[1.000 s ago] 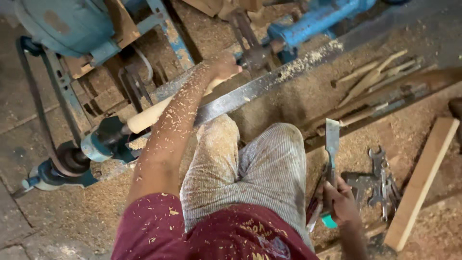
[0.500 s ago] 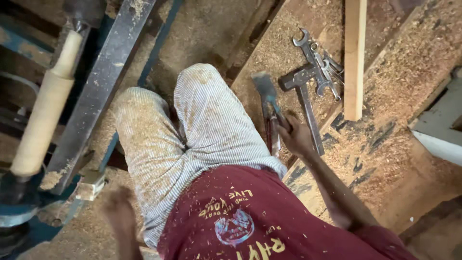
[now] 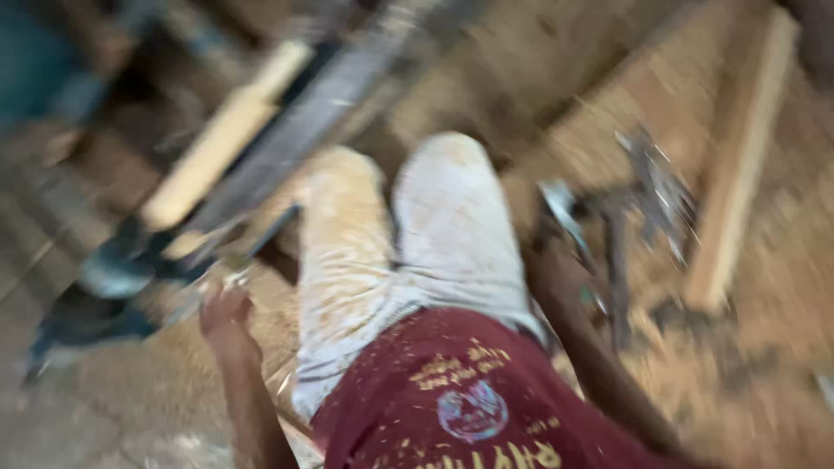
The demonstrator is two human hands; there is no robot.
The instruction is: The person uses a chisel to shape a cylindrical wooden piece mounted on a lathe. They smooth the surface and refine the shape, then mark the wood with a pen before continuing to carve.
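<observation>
One pale round wooden spindle (image 3: 221, 139) at ten o'clock, one flat metal chisel (image 3: 563, 213) gripped by right hand (image 3: 556, 260) fingers, left hand (image 3: 224, 317) (blurred, grip unclear), sawdust floor (image 3: 764, 373).

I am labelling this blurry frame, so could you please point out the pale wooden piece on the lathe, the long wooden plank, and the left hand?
pale wooden piece (image 3: 228, 130), head view, middle of its rounded length.
long wooden plank (image 3: 738, 165), head view, middle of its flat face.
left hand (image 3: 224, 314), head view, back of the hand.
</observation>
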